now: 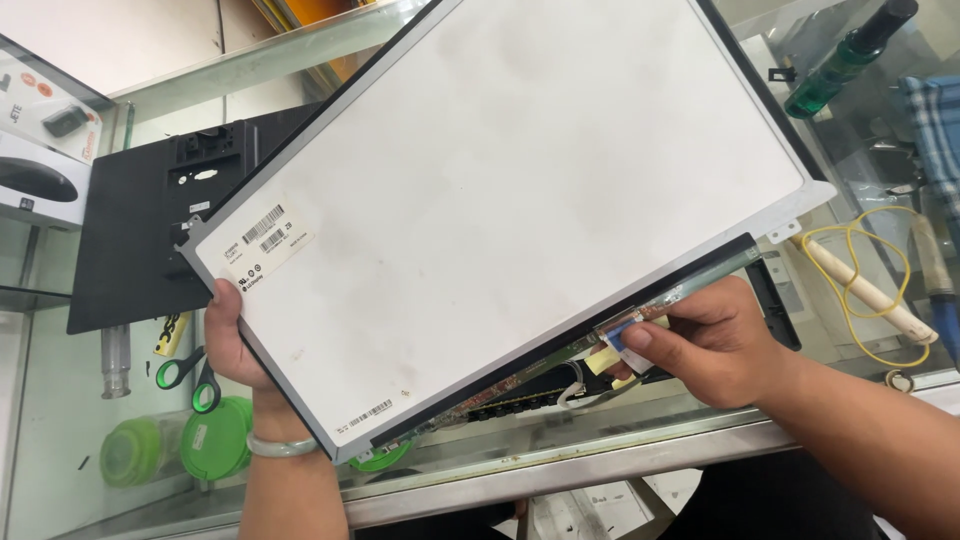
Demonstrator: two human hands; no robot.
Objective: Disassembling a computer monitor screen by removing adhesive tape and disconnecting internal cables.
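A thin laptop screen panel (520, 190) is held tilted with its white back facing me, above a black laptop lid (130, 240) lying on a glass counter. My left hand (232, 340) grips the panel's lower left edge, thumb on the white back; a pale bracelet sits on that wrist. My right hand (710, 345) pinches the flat ribbon cable connector (618, 335) at the panel's bottom circuit strip (560, 355). The cable's far end runs under the panel and is hidden.
Green-handled scissors (190, 375) and green round lids (215, 440) lie under the glass at lower left. A green spray bottle (845, 55), a yellow cord (870, 290) and a wooden-handled tool (865, 290) lie at right. A boxed mouse (40, 180) stands at far left.
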